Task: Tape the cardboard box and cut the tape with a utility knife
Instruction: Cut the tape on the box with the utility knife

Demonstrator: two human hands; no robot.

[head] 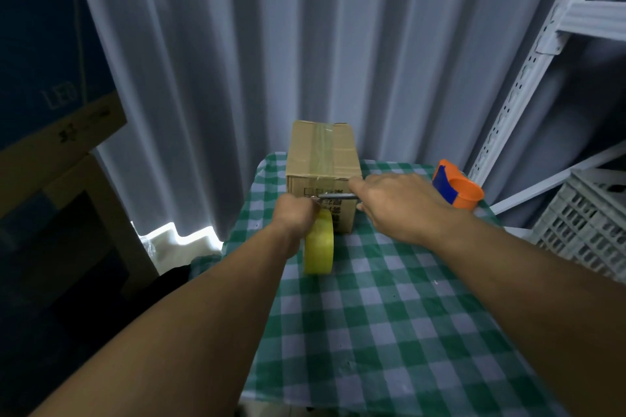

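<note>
Left hand (298,213) gripping one tape roll (319,244), right hand (396,203) clutching one knife (333,196), one box (323,159)

Both bare forearms reach forward, left hand (295,213) fisted with knuckles up, right hand (394,203) palm-down, fingers curled, hands near each other.

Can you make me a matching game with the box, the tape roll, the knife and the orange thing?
Things:
1. cardboard box
2. tape roll
3. knife
4. orange tape holder

Clues:
A. yellow, in the left hand
B. on the table's right edge, untouched
C. metal, in the right hand
D. brown, tape strip along its top

Pairs: 1-D, 2-A, 3-C, 4-B
</note>
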